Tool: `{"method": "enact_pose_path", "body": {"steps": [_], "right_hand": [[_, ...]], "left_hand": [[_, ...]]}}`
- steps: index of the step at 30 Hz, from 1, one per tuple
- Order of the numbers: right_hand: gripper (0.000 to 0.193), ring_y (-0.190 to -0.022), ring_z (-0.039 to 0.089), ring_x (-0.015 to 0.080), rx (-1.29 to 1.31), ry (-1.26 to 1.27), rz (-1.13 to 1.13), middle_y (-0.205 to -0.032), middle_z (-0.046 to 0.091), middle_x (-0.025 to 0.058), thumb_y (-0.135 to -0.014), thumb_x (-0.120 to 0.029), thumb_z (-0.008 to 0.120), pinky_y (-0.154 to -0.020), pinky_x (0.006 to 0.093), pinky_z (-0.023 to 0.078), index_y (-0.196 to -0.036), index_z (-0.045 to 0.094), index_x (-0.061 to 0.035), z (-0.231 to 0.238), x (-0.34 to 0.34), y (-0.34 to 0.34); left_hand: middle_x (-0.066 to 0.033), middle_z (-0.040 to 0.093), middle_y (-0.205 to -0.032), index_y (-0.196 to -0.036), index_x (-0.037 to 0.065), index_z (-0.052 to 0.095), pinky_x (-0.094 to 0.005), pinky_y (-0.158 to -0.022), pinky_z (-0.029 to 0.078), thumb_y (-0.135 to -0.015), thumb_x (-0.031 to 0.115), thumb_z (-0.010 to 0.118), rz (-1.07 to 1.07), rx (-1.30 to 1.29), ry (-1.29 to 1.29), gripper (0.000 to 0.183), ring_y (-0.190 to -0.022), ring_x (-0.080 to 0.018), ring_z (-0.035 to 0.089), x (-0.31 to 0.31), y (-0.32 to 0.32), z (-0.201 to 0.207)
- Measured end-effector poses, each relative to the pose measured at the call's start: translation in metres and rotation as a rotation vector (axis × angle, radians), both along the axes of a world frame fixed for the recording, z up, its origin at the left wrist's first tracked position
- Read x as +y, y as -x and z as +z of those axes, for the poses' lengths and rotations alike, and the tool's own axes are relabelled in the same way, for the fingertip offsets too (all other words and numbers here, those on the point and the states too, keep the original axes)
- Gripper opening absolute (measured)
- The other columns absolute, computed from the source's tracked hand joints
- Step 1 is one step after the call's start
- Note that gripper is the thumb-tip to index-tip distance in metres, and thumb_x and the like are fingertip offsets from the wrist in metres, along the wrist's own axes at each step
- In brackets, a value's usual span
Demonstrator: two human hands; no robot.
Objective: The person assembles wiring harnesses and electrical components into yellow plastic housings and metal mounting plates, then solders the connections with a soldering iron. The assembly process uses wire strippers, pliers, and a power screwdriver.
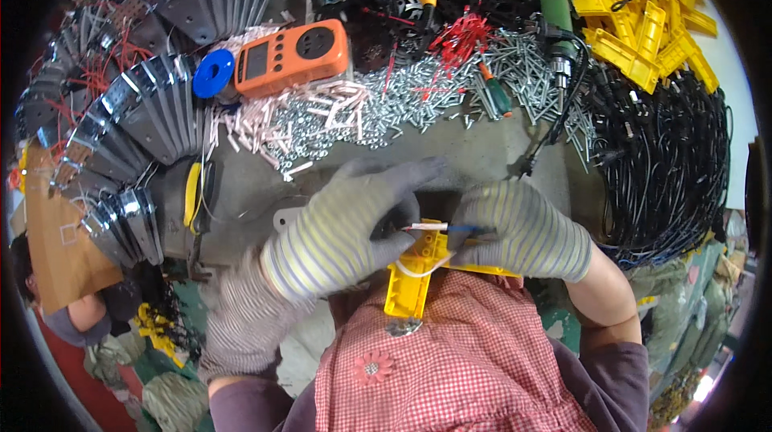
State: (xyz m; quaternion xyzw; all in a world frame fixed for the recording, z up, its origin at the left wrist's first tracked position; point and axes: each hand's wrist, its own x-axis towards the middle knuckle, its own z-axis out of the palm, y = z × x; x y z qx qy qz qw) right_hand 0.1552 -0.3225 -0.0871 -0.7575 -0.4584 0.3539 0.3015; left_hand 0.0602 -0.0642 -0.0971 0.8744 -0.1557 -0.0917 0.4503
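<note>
Head view. Both hands wear striped grey gloves and meet near the middle of the bench (482, 151). The left hand (346, 227) is curled around the upper end of a yellow bracket (412, 283), index finger stretched out toward the far right. The right hand (523, 231) is closed, its fingertips pinching a thin blue tool (466, 229) that lies level and points left. At the tool's tip sits a white sleeve (425, 226), just beside the left thumb. A white wire (418, 270) loops across the bracket below the hands. The bracket hangs down over a red checked apron (474, 352), its lower end bearing a small metal piece.

Far side of the bench: a heap of screws (418, 102) with pale pink tubes (273, 122) to its left, an orange meter (291, 56) and a blue reel (213, 73) beyond them. Bent metal plates (153, 110) fan along the left edge. A green-handled screwdriver (492, 90) lies on the screws; red wires (460, 36) are just behind it. A green power tool (556, 6) stands at far right, beside a pile of yellow parts (643, 22). Black cable coils (667, 159) fill the right side.
</note>
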Motion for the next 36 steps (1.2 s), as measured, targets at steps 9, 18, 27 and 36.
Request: {"method": "enact_pose_path", "body": {"steps": [9,18,27,36], "right_hand": [[0.049,-0.11,0.063,0.0362,-0.977,0.216,-0.34,-0.116,0.066,0.0126,-0.082,-0.03,0.086,-0.093,0.0484,0.054,-0.126,0.073,-0.0106,-0.018,-0.004,-0.048],[0.028,-0.073,0.065,0.0242,-0.946,-0.64,-0.495,-0.091,0.071,0.0076,-0.082,0.007,0.081,-0.067,0.0367,0.052,-0.106,0.071,-0.0041,0.008,-0.027,-0.029],[0.045,-0.108,0.074,0.0295,-0.332,-0.309,-0.203,-0.127,0.074,0.0111,-0.093,-0.023,0.079,-0.098,0.0428,0.059,-0.135,0.069,-0.0089,0.025,-0.087,0.063],[0.032,-0.103,0.072,0.0307,-0.194,-0.302,-0.199,-0.119,0.076,0.0113,-0.092,-0.025,0.075,-0.09,0.0441,0.058,-0.12,0.077,-0.0103,0.004,-0.053,0.051]], "left_hand": [[-0.0001,0.077,-0.096,-0.156,0.011,0.054,-0.0568,-0.124,0.033,-0.088,0.004,0.076,0.207,-0.278,-0.131,0.072,-0.095,-0.0221,0.076,-0.033,0.04,-0.026],[-0.0053,0.076,-0.1,-0.158,0.012,0.054,-0.0579,-0.124,0.034,-0.086,0.004,0.075,0.275,-0.266,-0.051,0.075,-0.102,-0.0289,0.074,-0.034,0.046,-0.032],[0.0017,0.078,-0.099,-0.152,0.013,0.057,-0.0551,-0.122,0.033,-0.085,0.005,0.08,0.233,-0.298,-0.209,0.072,-0.101,-0.0223,0.074,-0.04,0.043,-0.025],[0.0005,0.078,-0.1,-0.15,0.012,0.06,-0.0537,-0.113,0.035,-0.083,0.007,0.079,0.239,-0.333,-0.212,0.07,-0.109,-0.029,0.069,-0.039,0.037,-0.034]]}}
